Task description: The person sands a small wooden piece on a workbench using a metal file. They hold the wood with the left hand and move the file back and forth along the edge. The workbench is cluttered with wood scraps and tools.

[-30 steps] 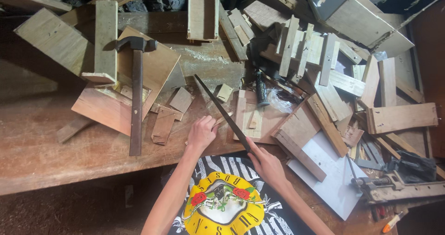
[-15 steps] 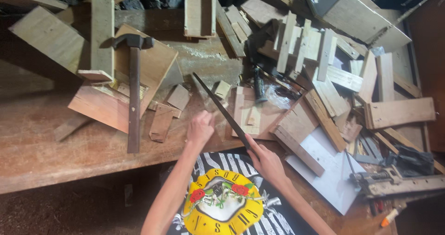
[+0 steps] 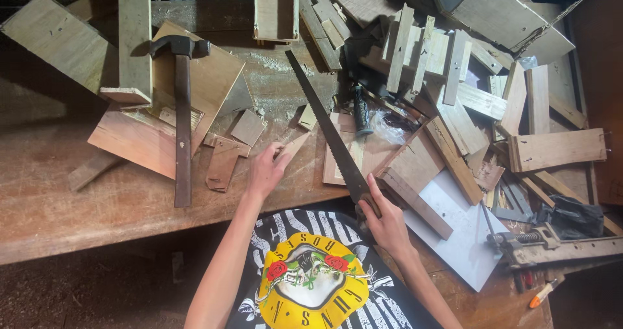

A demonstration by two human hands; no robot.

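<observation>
Since the earlier frame our left hand (image 3: 265, 172) has shifted slightly right along the worktop (image 3: 78, 206), its grip pinched on a small wedge of wood (image 3: 293, 147). Our right hand (image 3: 383, 222) has its grip closed around the handle of the saw (image 3: 328, 131), whose blade runs up and away over a flat board (image 3: 344, 154). Open room lies only along the near edge, left of our left hand. A hammer (image 3: 182, 108) lies further left; piled offcuts (image 3: 441, 63) crowd the right, beside a clamp (image 3: 558, 248). We cannot make out the saw handle under our fingers.
</observation>
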